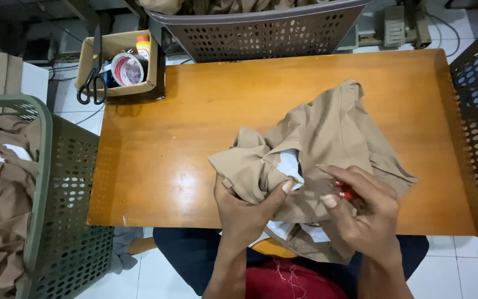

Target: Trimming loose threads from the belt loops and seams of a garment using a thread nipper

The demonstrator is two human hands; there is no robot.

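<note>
View from above of a person seated at a glossy orange-brown wooden table (195, 138), both bare hands working at its near edge. The left hand (244, 207) is closed around a bunched fold of a crumpled tan cotton garment (327, 133), thumb pressed on top. The right hand (360, 213) is curled shut around a small red tool (345, 192); only a sliver of red shows between the fingers, so its shape cannot be made out. The garment lies on the right half of the table, soft and creased, with a pale lining (290, 166) showing at the middle and its lower part hanging over the table edge into the lap, partly hidden by the hands.

At the left a grey-green perforated plastic basket (67, 182) holds more tan cloth (cut off by the frame). A darker perforated basket (261, 30) stands behind the table, its top cropped. At the far left corner an open cardboard box (120, 83) holds black-handled scissors (92, 83) and a roll of tape (127, 69)
</note>
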